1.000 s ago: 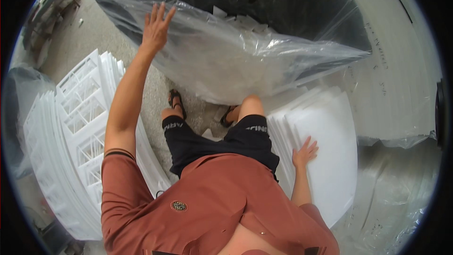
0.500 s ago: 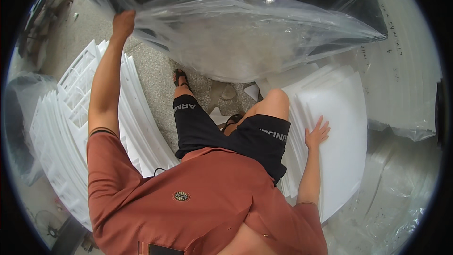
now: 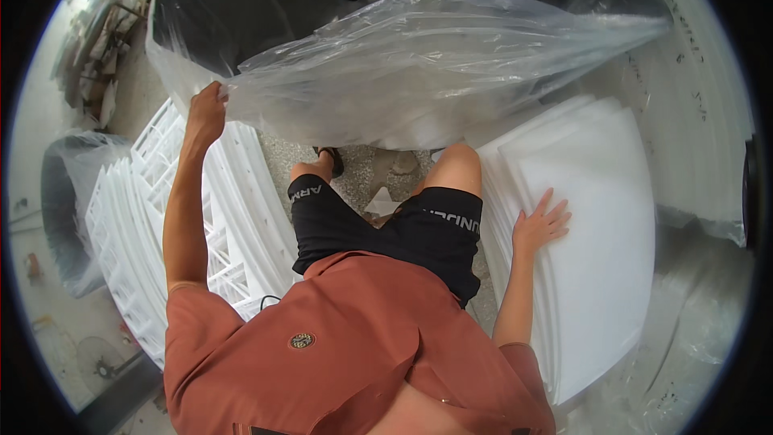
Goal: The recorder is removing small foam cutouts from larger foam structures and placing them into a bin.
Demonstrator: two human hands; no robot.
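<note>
Up at the left, my left hand (image 3: pixel 208 113) is closed on the edge of a large clear plastic bag (image 3: pixel 419 72). The bag spreads across the far side, its mouth gaping over a dark interior. My right hand (image 3: pixel 541 227) rests with fingers spread on the top of a stack of thin white foam-like sheets (image 3: pixel 600 250) at my right. Beside my left arm stands a stack of white cut-out panels (image 3: pixel 229 217) with lattice-like openings.
White scraps (image 3: pixel 382 203) lie on the speckled floor (image 3: pixel 278 157) between my feet. Far right stands a plastic-wrapped stack (image 3: pixel 700 113) with handwriting on it. A dark, plastic-covered bundle (image 3: pixel 63 201) is at the far left, with a fan (image 3: pixel 105 368) lower down.
My left hand has come lower and nearer, drawing the bag's edge toward me over the floor. My right hand stays flat on the white sheets.
</note>
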